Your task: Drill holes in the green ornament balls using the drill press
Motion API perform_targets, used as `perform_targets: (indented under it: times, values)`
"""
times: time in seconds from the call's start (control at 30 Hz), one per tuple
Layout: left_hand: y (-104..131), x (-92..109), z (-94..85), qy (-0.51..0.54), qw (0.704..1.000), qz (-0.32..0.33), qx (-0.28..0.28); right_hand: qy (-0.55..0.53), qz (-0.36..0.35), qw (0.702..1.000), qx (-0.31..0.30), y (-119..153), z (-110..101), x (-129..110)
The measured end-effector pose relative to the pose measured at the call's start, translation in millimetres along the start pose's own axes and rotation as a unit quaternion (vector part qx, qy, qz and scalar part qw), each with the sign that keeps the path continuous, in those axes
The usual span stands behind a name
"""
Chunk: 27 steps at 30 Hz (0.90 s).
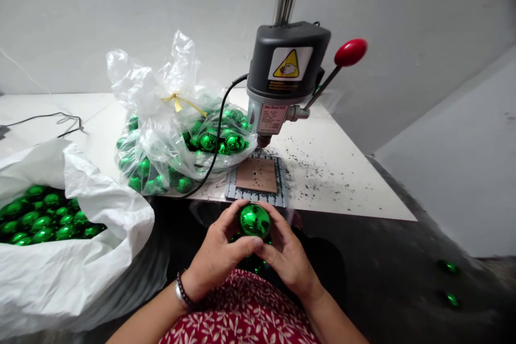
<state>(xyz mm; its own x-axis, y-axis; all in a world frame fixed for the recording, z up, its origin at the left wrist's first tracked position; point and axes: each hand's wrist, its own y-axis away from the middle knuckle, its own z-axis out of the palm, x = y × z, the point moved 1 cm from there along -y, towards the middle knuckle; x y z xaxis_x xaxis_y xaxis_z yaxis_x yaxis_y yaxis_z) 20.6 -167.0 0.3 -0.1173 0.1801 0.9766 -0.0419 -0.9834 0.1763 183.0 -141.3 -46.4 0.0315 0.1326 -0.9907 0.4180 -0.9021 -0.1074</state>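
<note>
A shiny green ball ornament (255,220) is held between both hands in front of the table edge. My left hand (226,242) is closed around its left side, and my right hand (288,252) around its right, with the thumbs meeting at the near side. Just beyond the hands stands a small bench drill (288,64) with a red-knobbed lever (350,52). Below its chuck, a brown square board (258,176) with a small hole lies on the grey slotted base (284,188). More green balls show partly hidden beneath my hands.
A clear plastic bag (155,102) of green balls, tied with yellow string, sits left of the drill. A white sack (113,226) of more balls stands at front left. Dark shavings (322,177) litter the table. A black cable (215,145) hangs from the drill. Two balls (452,300) lie on the floor.
</note>
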Motion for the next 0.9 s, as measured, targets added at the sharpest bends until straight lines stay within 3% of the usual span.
perform_targets:
  times: [0.2,0.3,0.4,0.57,0.67,0.77,0.9]
  values:
    - [9.8,-4.8,8.6,0.019,0.999,-0.027,-0.013,0.137,-0.017,0.990,0.043,11.9,0.4,0.1]
    - [7.9,-12.4,2.1,-0.044,0.998,-0.035,-0.012,0.195,0.047,0.979,0.039,10.2,4.0,12.0]
    - [-2.8,-13.5,-17.6,-0.172,0.984,0.010,0.051,0.265,0.140,0.954,0.031,7.1,3.0,34.2]
    - [-46.9,17.3,-51.9,-0.359,0.898,0.191,0.170,0.295,0.204,0.933,0.025,7.2,-10.0,64.2]
    - [-87.8,41.9,-50.2,-0.440,0.844,0.255,0.169,0.291,0.211,0.933,-0.027,10.5,-11.2,65.0]
    - [-127.5,60.5,-33.5,-0.523,0.803,0.247,0.141,0.282,0.206,0.932,-0.097,14.7,-4.8,57.0]
    - [-157.9,74.1,-15.3,-0.593,0.780,0.148,0.135,0.277,0.198,0.926,-0.164,21.2,1.3,48.8]
